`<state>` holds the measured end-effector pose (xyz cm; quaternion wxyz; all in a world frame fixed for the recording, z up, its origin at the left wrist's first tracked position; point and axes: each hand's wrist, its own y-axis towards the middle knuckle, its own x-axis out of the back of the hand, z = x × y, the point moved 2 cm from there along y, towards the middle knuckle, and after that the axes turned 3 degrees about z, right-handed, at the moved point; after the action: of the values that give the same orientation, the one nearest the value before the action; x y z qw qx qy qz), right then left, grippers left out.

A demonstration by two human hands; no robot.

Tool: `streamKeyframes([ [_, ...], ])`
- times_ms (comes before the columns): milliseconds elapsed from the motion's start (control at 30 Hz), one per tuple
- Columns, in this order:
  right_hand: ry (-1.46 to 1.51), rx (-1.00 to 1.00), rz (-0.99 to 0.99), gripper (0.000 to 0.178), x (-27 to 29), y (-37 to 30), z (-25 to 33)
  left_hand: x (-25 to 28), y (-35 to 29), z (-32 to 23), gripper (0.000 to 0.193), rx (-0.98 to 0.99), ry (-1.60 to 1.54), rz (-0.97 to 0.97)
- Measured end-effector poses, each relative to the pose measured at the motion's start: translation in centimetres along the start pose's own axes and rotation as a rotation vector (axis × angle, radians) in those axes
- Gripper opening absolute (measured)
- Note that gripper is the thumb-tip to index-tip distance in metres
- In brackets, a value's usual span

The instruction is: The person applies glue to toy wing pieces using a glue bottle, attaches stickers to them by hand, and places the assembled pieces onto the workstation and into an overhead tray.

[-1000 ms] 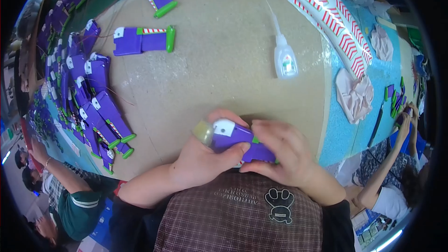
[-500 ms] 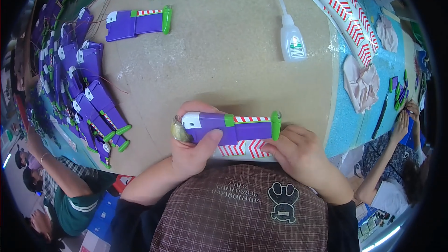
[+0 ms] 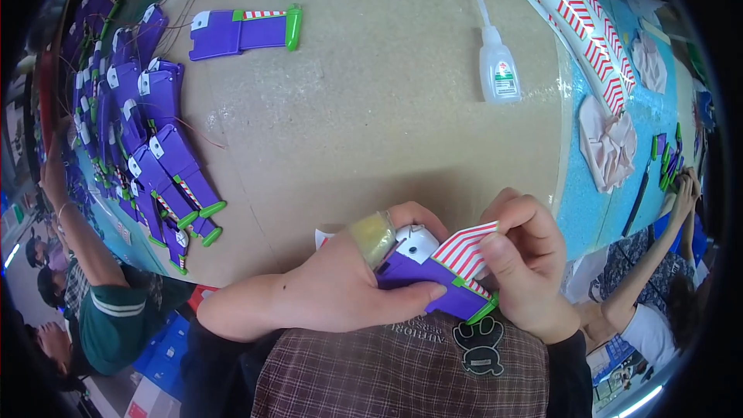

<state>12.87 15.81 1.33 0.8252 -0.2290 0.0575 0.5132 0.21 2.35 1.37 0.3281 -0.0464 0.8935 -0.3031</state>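
Observation:
My left hand (image 3: 340,282) grips a purple plastic wing-shaped piece (image 3: 410,271) with a white corner and a green tip, tilted down to the right in front of my apron. Its thumb lies along the purple face, and yellowish tape (image 3: 374,237) wraps a finger. Between thumb and fingers, my right hand (image 3: 530,263) pinches the end of a red-and-white striped sticker (image 3: 467,253). The sticker slants over the wing piece's upper edge; whether it adheres there I cannot tell. More stripes show along the wing near the green tip.
A glue bottle (image 3: 499,73) with a long thin nozzle stands beyond my hands. Striped sheets (image 3: 576,19) and crumpled pale cloth (image 3: 607,143) lie at right. Similar purple pieces (image 3: 166,151) are heaped at left; a single one (image 3: 217,36) lies nearby. Co-workers sit on both sides.
The wing piece has come nearer my body and swung from level to tilted, green tip lower right. My right hand has risen from the table edge and now holds the striped sticker.

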Motion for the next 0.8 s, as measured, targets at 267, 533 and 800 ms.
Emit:
streamKeyframes([
  [267,-0.018,-0.072,0.065,0.009,-0.4,0.5,-0.7,0.4,0.2,0.5,0.034,-0.015,-0.001,-0.007],
  [533,-0.384,0.111,-0.095,0.039,-0.8,1.6,-0.5,0.8,0.7,0.6,0.027,-0.189,0.113,-0.069],
  [800,-0.5,0.061,0.424,0.035,2.5,0.6,1.2,2.1,-0.4,0.3,0.03,-0.317,-0.029,-0.16],
])
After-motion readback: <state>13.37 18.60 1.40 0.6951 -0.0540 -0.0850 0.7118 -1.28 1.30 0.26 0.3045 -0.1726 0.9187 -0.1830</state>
